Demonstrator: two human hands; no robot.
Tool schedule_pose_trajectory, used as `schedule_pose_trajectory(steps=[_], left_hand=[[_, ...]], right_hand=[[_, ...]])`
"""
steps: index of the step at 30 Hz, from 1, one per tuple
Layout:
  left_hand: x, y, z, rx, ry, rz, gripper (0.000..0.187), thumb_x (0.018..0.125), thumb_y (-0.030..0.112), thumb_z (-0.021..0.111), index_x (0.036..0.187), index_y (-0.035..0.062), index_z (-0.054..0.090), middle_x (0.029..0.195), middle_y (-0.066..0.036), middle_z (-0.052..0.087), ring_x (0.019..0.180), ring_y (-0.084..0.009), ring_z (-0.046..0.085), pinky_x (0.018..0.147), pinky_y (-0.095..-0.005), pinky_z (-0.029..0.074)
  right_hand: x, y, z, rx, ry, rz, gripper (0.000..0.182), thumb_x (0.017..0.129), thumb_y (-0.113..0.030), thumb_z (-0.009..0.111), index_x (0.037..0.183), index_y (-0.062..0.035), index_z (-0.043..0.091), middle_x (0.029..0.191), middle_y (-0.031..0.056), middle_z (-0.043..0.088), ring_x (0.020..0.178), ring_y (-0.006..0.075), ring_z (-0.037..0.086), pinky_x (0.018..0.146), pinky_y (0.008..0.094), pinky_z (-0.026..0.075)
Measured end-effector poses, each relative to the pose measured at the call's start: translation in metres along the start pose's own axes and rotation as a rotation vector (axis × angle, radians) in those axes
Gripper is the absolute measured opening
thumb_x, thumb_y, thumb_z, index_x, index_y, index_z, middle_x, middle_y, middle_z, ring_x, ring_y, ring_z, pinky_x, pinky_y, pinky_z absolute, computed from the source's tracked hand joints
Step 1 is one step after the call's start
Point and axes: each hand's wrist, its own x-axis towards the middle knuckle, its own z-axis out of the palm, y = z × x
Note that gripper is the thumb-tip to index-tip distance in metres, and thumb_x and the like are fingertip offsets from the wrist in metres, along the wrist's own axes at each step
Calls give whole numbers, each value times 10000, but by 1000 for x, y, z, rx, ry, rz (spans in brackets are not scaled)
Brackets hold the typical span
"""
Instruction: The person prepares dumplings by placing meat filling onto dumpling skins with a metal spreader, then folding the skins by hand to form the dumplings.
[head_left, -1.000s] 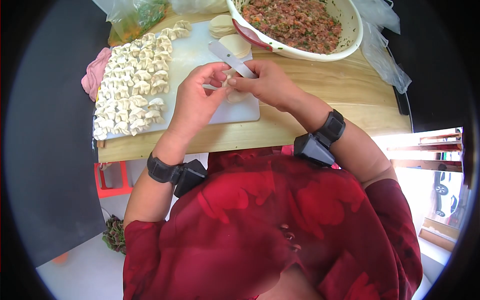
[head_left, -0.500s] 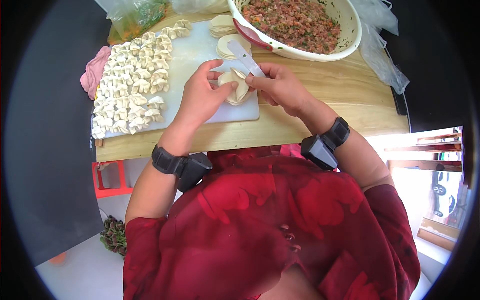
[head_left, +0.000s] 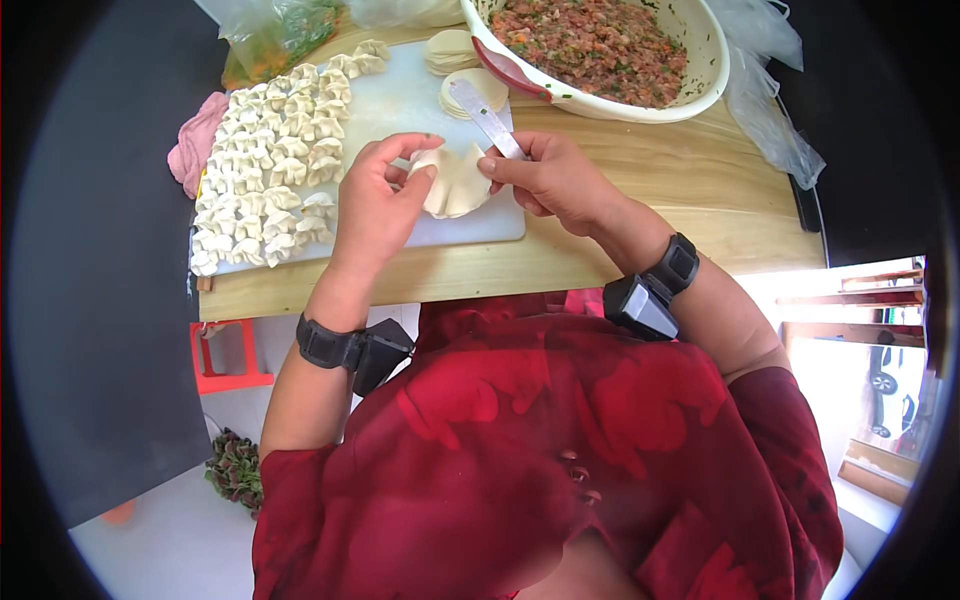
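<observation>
The left hand cradles a dumpling wrapper above the white board on the table. The right hand pinches the wrapper's edge while gripping a flat spatula. To fold well, I judge, press the rims firmly together and keep filling away from the seam. Finished dumplings lie left, near the filling bowl.

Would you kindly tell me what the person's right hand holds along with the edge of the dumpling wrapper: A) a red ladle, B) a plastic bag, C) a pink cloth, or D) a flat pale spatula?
D: the right hand pinches a flat pale spatula that sticks out toward the bowl of filling, while both it and the left hand hold the dumpling wrapper.
</observation>
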Motion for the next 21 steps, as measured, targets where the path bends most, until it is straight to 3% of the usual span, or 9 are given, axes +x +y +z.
schedule_pose_trajectory(steps=[1, 3, 7, 9, 12, 14, 21], left_hand=[[-1, -1, -3, 1, -1, 0, 302, 816, 36, 651, 1114, 82, 664, 1048, -41, 609, 688, -76, 547, 641, -226, 483], [-4, -1, -8, 348, 28, 67, 302, 848, 39, 648, 1149, 59, 648, 1109, -28, 618, 770, -73, 578, 677, -236, 490], [-8, 14, 1, 216, 101, 241, 314, 852, 56, 662, 1164, 42, 633, 1105, -40, 618, 809, -88, 590, 710, -250, 498], [-9, 23, 10, -203, -156, -26, 286, 857, 102, 689, 1119, 5, 629, 1027, -74, 636, 824, -118, 622, 711, -275, 527], [-3, 19, 16, -342, -238, -89, 341, 875, 118, 689, 1160, -45, 596, 1029, -90, 659, 862, -109, 631, 736, -261, 532], [0, 20, 17, -354, -238, -100, 344, 886, 111, 675, 1178, -49, 589, 1037, -90, 660, 866, -110, 636, 747, -259, 536], [-3, 25, 20, -601, -210, -247, 318, 930, 97, 613, 1209, -52, 582, 1058, -81, 661, 918, -137, 640, 822, -284, 545]], right_hand=[[0, 1, 0, 10, 11, -9, 263, 865, -255, 713, 986, -38, 624, 764, 7, 602, 456, 23, 381, 379, 199, 234], [-1, 0, -1, 20, 25, -17, 262, 866, -258, 711, 975, -37, 623, 770, 14, 605, 454, 22, 380, 377, 197, 231], [-5, -11, -2, 10, -3, -56, 257, 867, -266, 712, 959, -42, 624, 751, 13, 600, 465, 21, 383, 385, 203, 235], [-6, -12, 1, 1, -11, -65, 261, 866, -269, 714, 961, -42, 626, 742, 10, 597, 471, 20, 384, 389, 205, 237], [-6, -14, 4, 20, -16, -80, 274, 859, -274, 721, 969, -40, 630, 720, -5, 583, 479, 22, 384, 406, 204, 246], [-9, -16, 1, 33, -31, -75, 240, 832, -189, 731, 958, -11, 631, 761, 40, 618, 494, 50, 386, 429, 218, 281], [-14, -15, 3, -63, 34, -154, 254, 786, -145, 775, 963, -16, 648, 742, 14, 601, 540, 56, 445, 468, 208, 337]])
